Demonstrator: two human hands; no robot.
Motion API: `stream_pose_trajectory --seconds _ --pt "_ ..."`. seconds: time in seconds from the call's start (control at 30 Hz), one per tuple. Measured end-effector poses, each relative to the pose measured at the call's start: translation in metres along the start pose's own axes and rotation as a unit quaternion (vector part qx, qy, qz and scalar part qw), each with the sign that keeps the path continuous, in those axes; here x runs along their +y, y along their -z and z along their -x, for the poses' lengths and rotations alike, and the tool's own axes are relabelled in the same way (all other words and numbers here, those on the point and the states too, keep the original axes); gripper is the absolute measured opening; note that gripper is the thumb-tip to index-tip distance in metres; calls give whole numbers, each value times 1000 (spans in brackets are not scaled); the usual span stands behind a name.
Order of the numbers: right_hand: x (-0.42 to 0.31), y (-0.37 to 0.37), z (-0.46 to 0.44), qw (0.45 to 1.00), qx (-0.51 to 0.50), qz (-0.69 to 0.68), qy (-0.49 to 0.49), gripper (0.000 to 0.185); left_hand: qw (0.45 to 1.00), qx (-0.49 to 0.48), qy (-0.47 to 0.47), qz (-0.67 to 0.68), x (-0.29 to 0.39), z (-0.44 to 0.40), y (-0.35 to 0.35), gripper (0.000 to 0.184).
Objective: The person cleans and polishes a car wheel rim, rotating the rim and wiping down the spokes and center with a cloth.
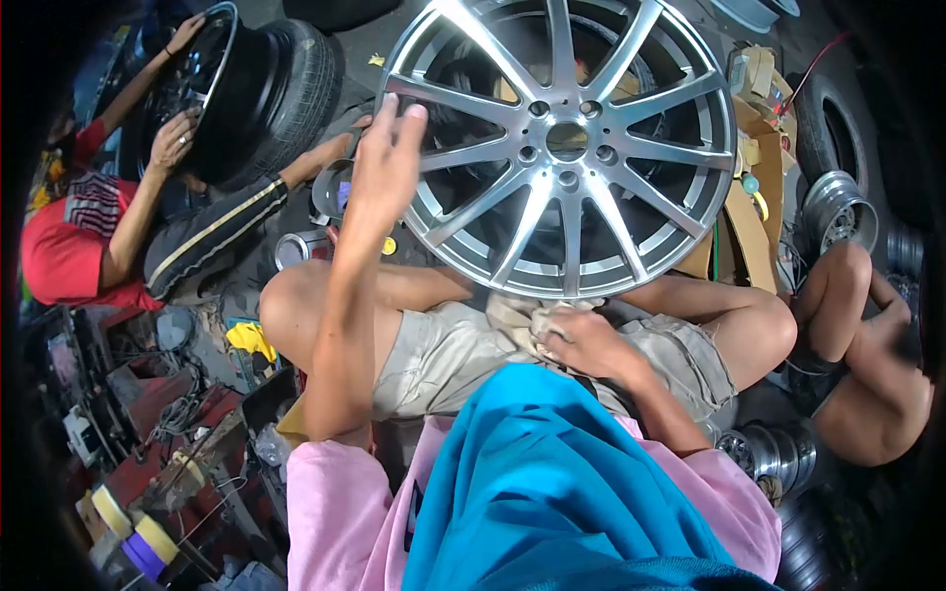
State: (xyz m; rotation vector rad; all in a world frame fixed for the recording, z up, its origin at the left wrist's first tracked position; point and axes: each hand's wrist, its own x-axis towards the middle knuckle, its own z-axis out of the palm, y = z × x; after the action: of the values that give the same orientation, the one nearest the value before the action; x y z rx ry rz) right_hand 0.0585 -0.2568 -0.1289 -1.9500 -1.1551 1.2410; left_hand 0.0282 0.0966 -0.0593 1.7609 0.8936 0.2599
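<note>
A large silver alloy wheel rim [567,180] with several spokes stands in front of me, its face toward me and its lower edge over my lap. My left hand [387,163] is at the rim's left side, its fingers stretched upward and slightly blurred; whether it touches the metal I cannot tell. Below the rim, my right hand [589,343] rests over my shorts with bent fingers on a crumpled beige cloth [517,317]. Part of the cloth is hidden by that hand and blends with the shorts.
At the left, a person in red handles a dark wheel [212,74] beside a tyre [305,89]. A cardboard box [751,222], another tyre [833,133] and a steel wheel [838,212] lie right. Another person sits at far right. Tools and tape rolls [123,522] clutter the lower left.
</note>
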Motion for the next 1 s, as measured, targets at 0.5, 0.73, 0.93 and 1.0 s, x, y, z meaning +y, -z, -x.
stream_pose_trajectory --seconds 0.5,0.73,0.93,1.0 --pt "23 -16 -12 993 -24 65 -97 51 987 -128 -33 96 10 27 -56 64" --pt "29 -6 -12 973 -47 139 -178 54 931 -360 -51 -39 43 49 -39 37" --pt "51 55 22 957 -58 205 -195 49 945 -31 -131 -299 13 -12 53 35" --pt "84 81 44 972 5 227 -55 47 931 -50 -113 -343 2 -28 76 36"
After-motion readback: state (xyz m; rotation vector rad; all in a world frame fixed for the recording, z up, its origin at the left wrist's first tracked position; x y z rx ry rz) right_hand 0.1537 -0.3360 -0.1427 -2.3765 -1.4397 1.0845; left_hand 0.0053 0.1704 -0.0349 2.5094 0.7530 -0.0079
